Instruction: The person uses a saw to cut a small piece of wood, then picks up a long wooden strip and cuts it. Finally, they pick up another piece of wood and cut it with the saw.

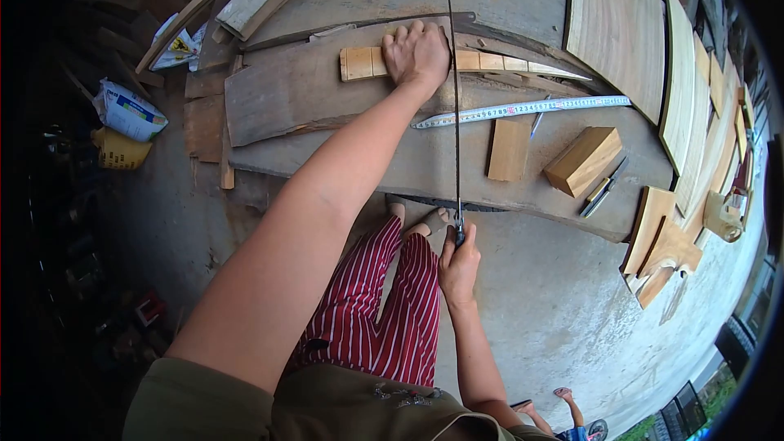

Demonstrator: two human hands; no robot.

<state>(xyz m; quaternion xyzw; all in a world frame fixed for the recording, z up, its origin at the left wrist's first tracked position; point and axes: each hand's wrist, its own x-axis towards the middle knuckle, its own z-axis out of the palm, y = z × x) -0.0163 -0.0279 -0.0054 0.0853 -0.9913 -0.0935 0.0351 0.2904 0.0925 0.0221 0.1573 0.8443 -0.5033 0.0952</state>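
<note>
Planks (310, 90) lie stacked as a low bench, the broad grey ones underneath so the work sits raised off the concrete floor (563, 310), and I read everything else from my two grips. My left hand (417, 53) lies flat, fingers spread and pressing down on a pale wooden strip (359, 63), which rests across the top plank and runs out to either side of the palm; the weight seems there to keep it from shifting. Just to the right of that hand stands the saw (454, 98), its thin blade running from beyond the strip straight back toward me, edge down on the strip. My right hand (459, 265) is closed around the saw's handle, well back from the bench and close to my striped trouser leg (384, 310). Past the blade, further right of my left hand, a tape measure (523, 109) lies stretched out along the plank, with two wooden blocks (584, 161) nearer me and a pencil (603, 188) beside them.
</note>
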